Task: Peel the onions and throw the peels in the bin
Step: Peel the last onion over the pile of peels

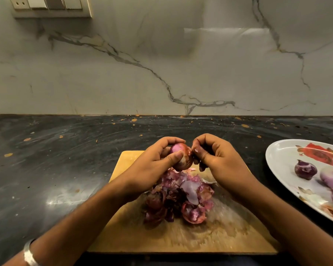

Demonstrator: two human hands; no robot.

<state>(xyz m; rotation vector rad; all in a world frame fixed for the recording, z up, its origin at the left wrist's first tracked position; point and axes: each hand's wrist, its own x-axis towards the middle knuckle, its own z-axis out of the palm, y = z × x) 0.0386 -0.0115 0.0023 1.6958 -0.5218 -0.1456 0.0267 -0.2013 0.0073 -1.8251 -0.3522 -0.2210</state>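
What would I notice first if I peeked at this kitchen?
Right in the middle, the left hand holds a red onion above a wooden board, and the right hand pinches at its skin. Beneath them on the board lies a big heap of purple peels. At the right edge, a flowered plate holds peeled onions.

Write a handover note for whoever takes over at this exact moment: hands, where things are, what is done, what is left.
Left hand grips a half-peeled onion above the cutting board.
Right hand pinches skin at the onion's end.
Peel pile lies on the board.
Done: peeled onions sit on the plate at right.
Left: finish this onion, then bin the peels. No bin is in view.
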